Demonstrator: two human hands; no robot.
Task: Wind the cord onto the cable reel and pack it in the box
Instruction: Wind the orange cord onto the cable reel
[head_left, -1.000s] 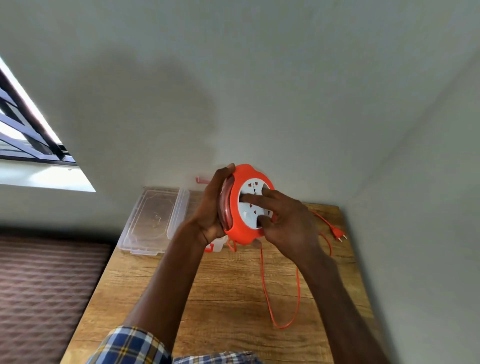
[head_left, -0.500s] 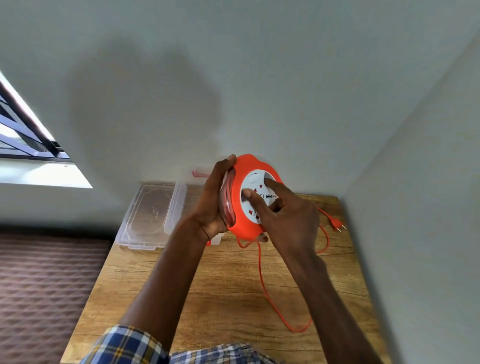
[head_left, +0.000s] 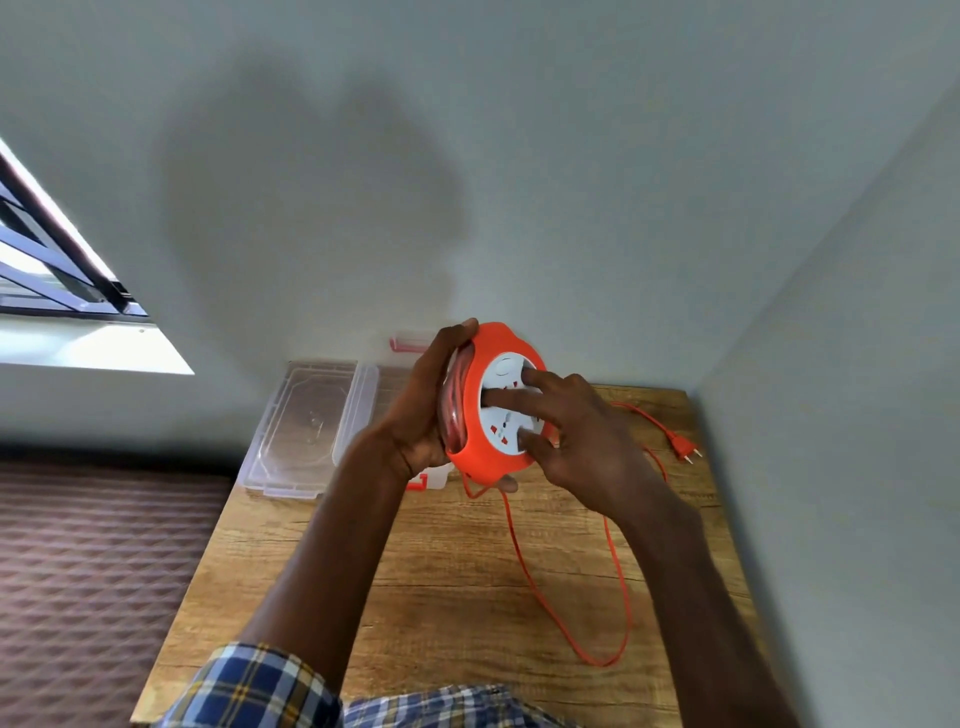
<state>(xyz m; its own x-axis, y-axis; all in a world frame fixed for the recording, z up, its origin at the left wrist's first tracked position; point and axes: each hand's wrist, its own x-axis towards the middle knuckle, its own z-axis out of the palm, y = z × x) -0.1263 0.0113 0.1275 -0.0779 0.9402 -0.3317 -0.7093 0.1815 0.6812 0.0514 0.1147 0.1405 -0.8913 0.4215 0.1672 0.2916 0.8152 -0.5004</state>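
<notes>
A: The left hand (head_left: 415, 415) grips the reel (head_left: 475, 415) above the surface (head_left: 441, 571); the right hand (head_left: 582, 441) presses straight fingers on its white face

B: The loose cord (head_left: 618, 587) could snag, and the plug (head_left: 681, 448) whip

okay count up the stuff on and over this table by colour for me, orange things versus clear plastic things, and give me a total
Orange: 2, the cable reel held over the table by the left hand and right hand, and its cord
Clear plastic: 2, the box lid and the box, mostly hidden
Total: 4
</notes>
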